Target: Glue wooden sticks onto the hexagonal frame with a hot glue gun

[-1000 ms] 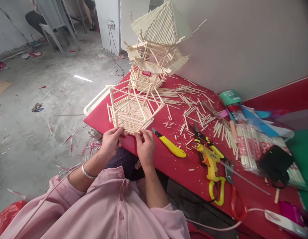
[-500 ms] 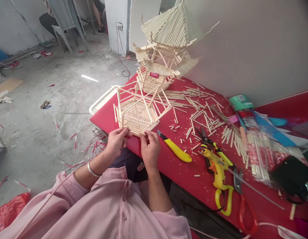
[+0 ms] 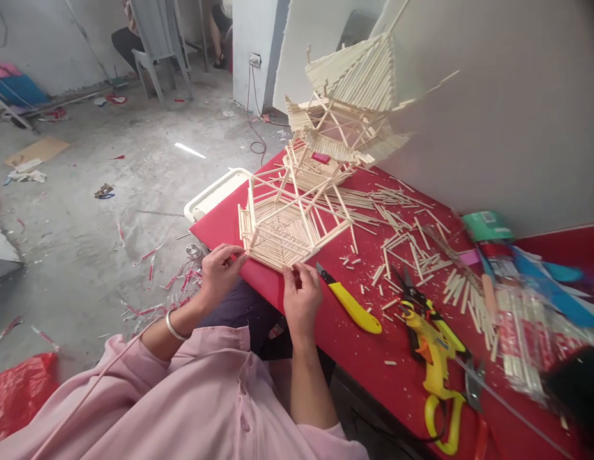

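Note:
A six-sided model of thin pale wooden sticks point(image 3: 297, 237) sits at the table's near left edge, its base patterned in rings and its upper frame open. My left hand point(image 3: 222, 273) pinches the left end of the base's front edge between thumb and fingers. At the right end of that edge, my right hand point(image 3: 302, 292) is closed with thumb and fingertips on it. Whether a separate stick lies between the fingers I cannot tell. Just right of my right hand lies a yellow utility knife point(image 3: 351, 303), its blade end toward the model.
Behind stands a taller roofed stick pagoda point(image 3: 351, 96). Loose sticks point(image 3: 406, 246) scatter over the red table point(image 3: 354, 370). At right are a yellow glue gun point(image 3: 433, 351), pliers point(image 3: 414, 297) and bagged sticks point(image 3: 522, 338). A white tray point(image 3: 215, 191) juts beyond the left edge.
The camera view has turned left, so the scene sits further right and slightly lower. My left hand has slid to the model's front left corner, and the gap between my hands is wider.

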Tool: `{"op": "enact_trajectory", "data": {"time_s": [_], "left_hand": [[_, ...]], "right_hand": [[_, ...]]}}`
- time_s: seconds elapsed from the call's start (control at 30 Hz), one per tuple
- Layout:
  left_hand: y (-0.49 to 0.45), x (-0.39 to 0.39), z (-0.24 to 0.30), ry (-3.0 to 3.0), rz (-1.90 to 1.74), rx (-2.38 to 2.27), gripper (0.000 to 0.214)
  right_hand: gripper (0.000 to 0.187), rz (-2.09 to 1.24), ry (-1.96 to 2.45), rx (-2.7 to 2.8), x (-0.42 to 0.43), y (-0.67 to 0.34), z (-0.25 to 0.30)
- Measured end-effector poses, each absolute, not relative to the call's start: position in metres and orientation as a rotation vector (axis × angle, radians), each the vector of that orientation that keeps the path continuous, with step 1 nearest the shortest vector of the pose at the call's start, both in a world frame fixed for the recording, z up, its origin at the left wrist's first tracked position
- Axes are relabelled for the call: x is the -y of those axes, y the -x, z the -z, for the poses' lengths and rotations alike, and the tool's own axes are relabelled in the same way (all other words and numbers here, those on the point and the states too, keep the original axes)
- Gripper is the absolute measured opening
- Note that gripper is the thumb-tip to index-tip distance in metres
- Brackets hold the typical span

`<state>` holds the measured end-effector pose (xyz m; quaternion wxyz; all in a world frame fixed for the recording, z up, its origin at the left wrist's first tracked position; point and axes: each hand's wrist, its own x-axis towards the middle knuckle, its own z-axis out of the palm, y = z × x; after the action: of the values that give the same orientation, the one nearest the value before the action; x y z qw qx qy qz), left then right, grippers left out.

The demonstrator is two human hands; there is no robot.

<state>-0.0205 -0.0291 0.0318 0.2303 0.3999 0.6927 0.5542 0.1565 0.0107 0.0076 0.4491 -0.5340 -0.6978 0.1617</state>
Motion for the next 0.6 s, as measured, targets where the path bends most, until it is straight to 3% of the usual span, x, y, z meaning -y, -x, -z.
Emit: {"op": "enact_trajectory", "data": {"time_s": [0.6], "left_hand": [[0.032,0.021,-0.015,-1.6,-1.237,-2.132,0.029]], "right_hand": [[0.038,-0.37,1.41,1.775,-0.01,-0.161,-0.008]]}}
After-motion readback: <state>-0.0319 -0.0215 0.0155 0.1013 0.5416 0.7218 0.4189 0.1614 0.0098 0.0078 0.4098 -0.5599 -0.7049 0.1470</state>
